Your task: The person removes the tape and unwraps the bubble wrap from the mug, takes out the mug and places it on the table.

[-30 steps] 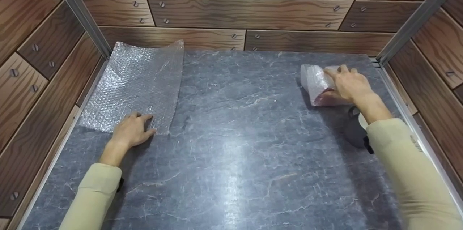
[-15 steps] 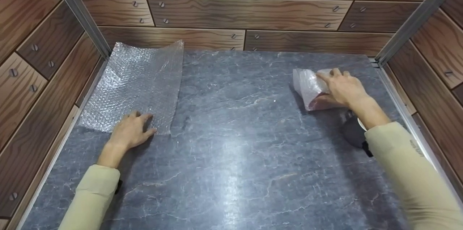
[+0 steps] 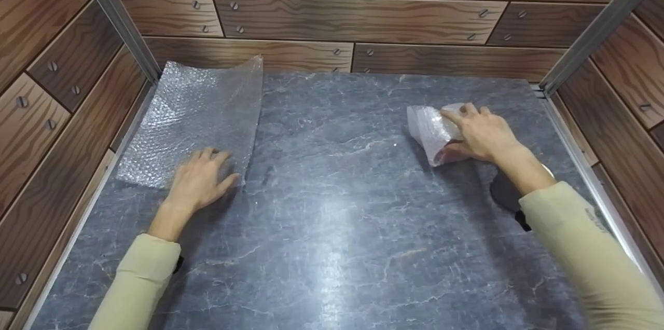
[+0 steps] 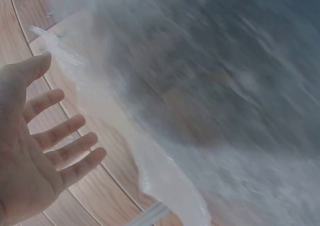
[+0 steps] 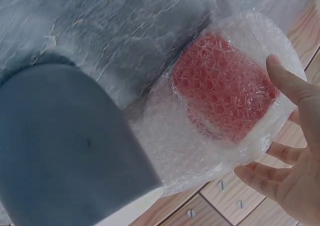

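On the right side of the table, my right hand [image 3: 485, 133] holds a bubble-wrapped red object [image 3: 433, 135], thumb on the near side and fingers over the top. Through the bubbles in the right wrist view, the red object [image 5: 222, 88] looks like a rounded block; its exact kind is hidden. A dark grey mug [image 3: 503, 192] stands close behind that wrist, partly covered by the forearm. At the left, my left hand [image 3: 199, 179] is over the near edge of a flat bubble wrap sheet [image 3: 202, 107]. Its fingers are spread and hold nothing.
Wood-patterned panels [image 3: 358, 18] wall the table in at the back and both sides. Metal posts [image 3: 596, 24] rise at the back corners. A grey marbled tabletop [image 3: 332, 205] lies between the hands. The sheet's far edge curls up against the back wall.
My right hand has brought the wrapped object leftward and a little nearer. My left hand has shifted slightly right; the bubble wrap sheet has stayed nearly in place.
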Demonstrator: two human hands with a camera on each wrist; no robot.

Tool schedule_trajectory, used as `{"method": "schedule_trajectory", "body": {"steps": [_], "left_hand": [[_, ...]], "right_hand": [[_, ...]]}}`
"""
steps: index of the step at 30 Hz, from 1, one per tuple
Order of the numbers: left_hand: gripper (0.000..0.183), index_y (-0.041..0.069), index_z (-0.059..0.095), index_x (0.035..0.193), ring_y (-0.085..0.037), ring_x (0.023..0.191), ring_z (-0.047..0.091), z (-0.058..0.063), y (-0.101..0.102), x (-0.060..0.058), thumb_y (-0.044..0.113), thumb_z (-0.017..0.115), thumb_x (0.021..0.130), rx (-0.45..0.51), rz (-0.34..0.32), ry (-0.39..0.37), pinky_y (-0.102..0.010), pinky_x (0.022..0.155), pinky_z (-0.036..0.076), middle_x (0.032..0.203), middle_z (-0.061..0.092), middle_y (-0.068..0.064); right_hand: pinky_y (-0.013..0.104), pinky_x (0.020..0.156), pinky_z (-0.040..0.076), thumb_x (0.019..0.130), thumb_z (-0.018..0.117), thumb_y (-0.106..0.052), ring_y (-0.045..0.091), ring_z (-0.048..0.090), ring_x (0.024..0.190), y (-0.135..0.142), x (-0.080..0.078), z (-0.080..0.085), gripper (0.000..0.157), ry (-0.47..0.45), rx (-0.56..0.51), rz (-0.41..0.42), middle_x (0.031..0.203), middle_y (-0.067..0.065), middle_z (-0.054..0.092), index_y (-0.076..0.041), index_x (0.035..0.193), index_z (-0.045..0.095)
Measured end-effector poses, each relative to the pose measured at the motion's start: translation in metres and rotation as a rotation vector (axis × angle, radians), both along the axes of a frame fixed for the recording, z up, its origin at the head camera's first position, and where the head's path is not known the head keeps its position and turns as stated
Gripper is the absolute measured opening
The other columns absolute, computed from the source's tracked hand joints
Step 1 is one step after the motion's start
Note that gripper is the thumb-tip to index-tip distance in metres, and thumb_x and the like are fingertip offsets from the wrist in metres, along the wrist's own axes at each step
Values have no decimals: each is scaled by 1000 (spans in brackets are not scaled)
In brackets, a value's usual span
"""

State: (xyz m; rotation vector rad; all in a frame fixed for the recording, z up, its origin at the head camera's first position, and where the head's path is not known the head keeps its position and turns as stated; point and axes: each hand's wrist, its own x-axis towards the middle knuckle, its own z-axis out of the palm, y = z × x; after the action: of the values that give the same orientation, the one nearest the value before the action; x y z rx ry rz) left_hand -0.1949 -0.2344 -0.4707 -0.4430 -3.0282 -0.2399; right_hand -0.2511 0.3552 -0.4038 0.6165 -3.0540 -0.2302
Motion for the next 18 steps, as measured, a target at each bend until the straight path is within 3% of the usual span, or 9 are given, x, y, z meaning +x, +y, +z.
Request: {"method": "schedule_trajectory", "body": {"steps": [7, 18], "left_hand": [[60, 11, 62, 143, -49, 126, 63, 1, 23, -1, 45, 74, 96, 14, -58, 88, -64, 95, 59, 136, 64, -25], [59, 15, 64, 143, -44, 125, 64, 5, 58, -4, 48, 75, 95, 20, -120, 133, -62, 96, 59, 136, 65, -20]], "right_hand": [[66, 80, 60, 86, 82, -51, 56, 63, 106, -8, 5, 0, 86, 9, -15, 30, 138, 35, 56, -14, 156, 47], [64, 81, 61, 86, 83, -51, 54, 64, 108, -25, 12, -1, 85, 20, -22, 60, 140, 32, 57, -18, 156, 48]]}}
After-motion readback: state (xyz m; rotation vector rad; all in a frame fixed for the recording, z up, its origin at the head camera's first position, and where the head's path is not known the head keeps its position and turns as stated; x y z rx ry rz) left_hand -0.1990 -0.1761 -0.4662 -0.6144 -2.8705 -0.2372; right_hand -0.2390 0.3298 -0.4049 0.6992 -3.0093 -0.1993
